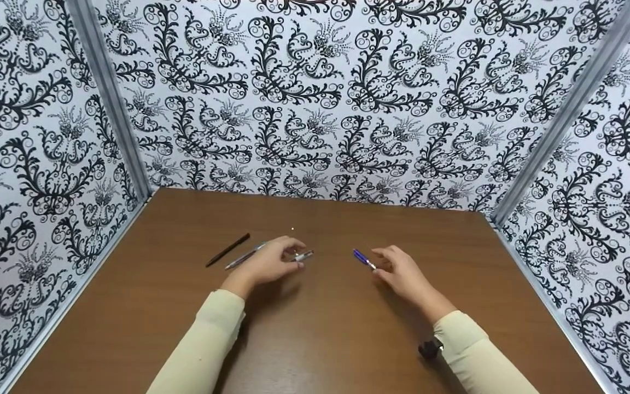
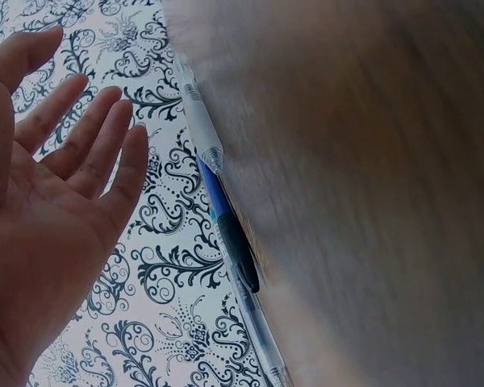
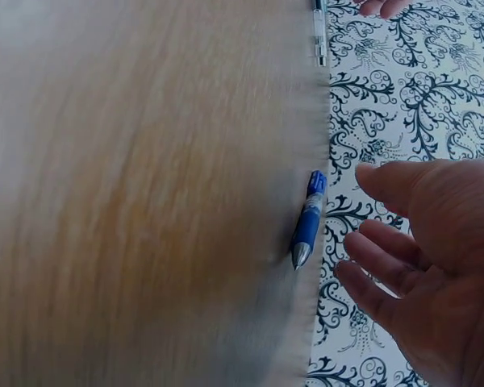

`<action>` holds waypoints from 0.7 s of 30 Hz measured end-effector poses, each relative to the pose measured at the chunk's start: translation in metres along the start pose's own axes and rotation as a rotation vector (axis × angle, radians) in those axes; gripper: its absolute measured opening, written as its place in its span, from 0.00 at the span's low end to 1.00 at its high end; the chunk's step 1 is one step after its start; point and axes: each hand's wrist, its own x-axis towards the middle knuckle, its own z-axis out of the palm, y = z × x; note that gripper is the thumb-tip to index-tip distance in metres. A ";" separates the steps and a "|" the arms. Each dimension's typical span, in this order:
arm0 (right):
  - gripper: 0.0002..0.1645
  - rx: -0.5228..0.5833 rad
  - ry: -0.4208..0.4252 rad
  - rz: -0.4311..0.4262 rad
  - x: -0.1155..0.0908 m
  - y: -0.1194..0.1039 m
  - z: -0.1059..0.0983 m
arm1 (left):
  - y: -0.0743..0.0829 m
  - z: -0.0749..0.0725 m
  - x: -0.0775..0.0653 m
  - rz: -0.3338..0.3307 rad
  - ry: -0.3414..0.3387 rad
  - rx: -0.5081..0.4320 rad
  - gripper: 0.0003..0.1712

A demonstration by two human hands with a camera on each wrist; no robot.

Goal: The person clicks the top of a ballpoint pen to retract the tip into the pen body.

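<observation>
My left hand (image 1: 274, 260) hovers over the table with its fingers loosely bent, just above a clear pen (image 1: 304, 255). In the left wrist view its palm (image 2: 52, 193) holds nothing, and a gap separates it from a whitish clear pen (image 2: 200, 121), a blue pen with a black grip (image 2: 230, 226) and another clear pen (image 2: 262, 339). Beside a blue pen (image 1: 363, 258) is my right hand (image 1: 407, 278); the right wrist view shows relaxed fingers (image 3: 379, 266) apart from that blue pen with its silver tip (image 3: 309, 219).
A black pen (image 1: 227, 250) and a thin greyish pen (image 1: 244, 256) lie slanted left of the left hand. The brown wooden table (image 1: 315, 328) is bounded by patterned black-and-white walls (image 1: 315, 109). A dark device (image 1: 430, 349) sits at the right wrist.
</observation>
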 end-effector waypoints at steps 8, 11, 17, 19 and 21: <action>0.28 -0.056 -0.004 0.045 -0.003 0.006 -0.001 | -0.004 0.001 0.001 0.007 0.000 -0.013 0.28; 0.28 -0.070 -0.006 0.051 -0.003 0.007 -0.001 | -0.004 0.001 0.001 0.005 -0.004 -0.016 0.29; 0.27 -0.099 0.008 0.041 -0.006 0.010 -0.001 | -0.003 0.000 0.000 0.012 -0.020 -0.039 0.27; 0.25 -0.101 0.011 0.037 -0.007 0.010 -0.001 | -0.003 0.000 0.000 0.020 -0.023 -0.052 0.27; 0.24 -0.099 0.006 0.034 -0.007 0.010 -0.001 | -0.004 0.000 -0.001 0.029 -0.021 -0.056 0.26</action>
